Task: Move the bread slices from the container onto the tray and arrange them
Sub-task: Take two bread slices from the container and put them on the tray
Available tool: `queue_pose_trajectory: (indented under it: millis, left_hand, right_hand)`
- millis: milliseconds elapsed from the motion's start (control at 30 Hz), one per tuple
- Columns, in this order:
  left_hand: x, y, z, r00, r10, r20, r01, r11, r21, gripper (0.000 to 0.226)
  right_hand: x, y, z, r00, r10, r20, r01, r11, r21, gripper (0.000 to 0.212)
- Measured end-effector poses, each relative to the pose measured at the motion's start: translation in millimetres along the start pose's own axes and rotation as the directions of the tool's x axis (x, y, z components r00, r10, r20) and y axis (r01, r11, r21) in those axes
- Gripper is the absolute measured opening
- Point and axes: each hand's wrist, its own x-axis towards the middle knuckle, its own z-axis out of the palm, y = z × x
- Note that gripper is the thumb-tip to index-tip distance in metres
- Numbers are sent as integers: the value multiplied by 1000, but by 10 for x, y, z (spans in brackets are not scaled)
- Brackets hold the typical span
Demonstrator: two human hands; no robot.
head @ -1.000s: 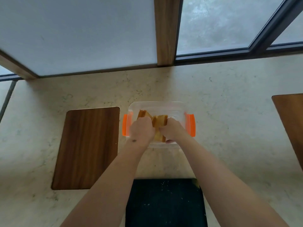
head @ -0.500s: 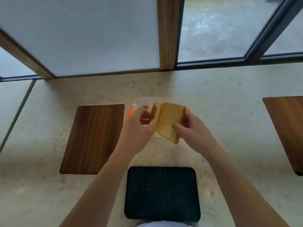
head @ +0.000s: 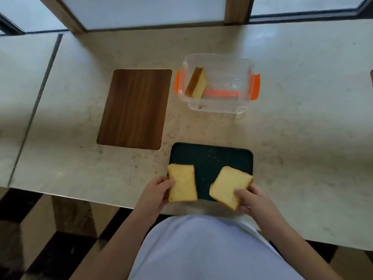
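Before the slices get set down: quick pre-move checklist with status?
1. Left hand holds the left slice: ok.
2. Right hand holds the right slice: ok.
3. Both slices over the tray: ok, though each overhangs an edge.
4. Bare tray between the slices: ok.
5. Slices touching the tray or hovering: cannot tell.
6. Container emptied: not ok, one slice leans inside at its left end.

The dark rectangular tray (head: 210, 160) is partly covered — its near corners lie under two yellow bread slices held by the left hand (head: 156, 191) and right hand (head: 251, 199), whose fingertips hide beneath — contact between bread and tray cannot be told.
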Motion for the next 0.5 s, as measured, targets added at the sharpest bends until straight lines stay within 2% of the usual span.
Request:
queue_pose_trajectory:
  millis: [67,167,333,500]
  left_hand:
    - [25,-12,-47,999,39,-36,-38,999,22,21]
    - [95,84,-73,989,129,-75,-113,977,183,20]
    - [303,332,-67,990,122,66,-135,954,268,25]
    - [487,498,-10,977,151,148,-200,890,411,10]
  right_hand:
    - [2,-38,65,1000,0,28,0,1000,-23,29]
    - [55,-198,160,996,-44,81,51,995,-84,29]
    - [95,-362,429,983,-90,157,128,958,-255,18]
    - [95,-358,666,983,-138,120,170,933,-316,16]
